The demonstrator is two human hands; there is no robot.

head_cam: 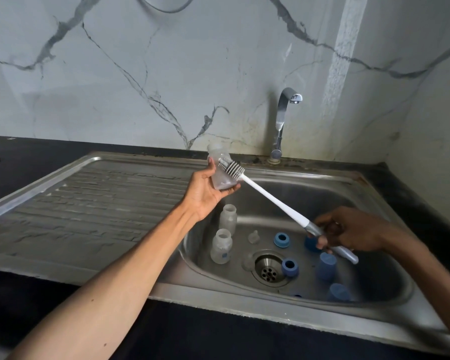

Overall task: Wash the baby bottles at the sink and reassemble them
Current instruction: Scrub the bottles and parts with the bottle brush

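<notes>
Your left hand grips one bottle – your right hand holds the bottle brush against it. Two bottles, rings and caps wait unassembled in the sink.

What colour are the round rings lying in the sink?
Blue. The rings show best in the head view, lying near the drain.

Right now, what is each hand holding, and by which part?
Left hand grips the clear plastic baby bottle around its lower body. Right hand holds the white long-handled bottle brush by its grey handle end.
</notes>
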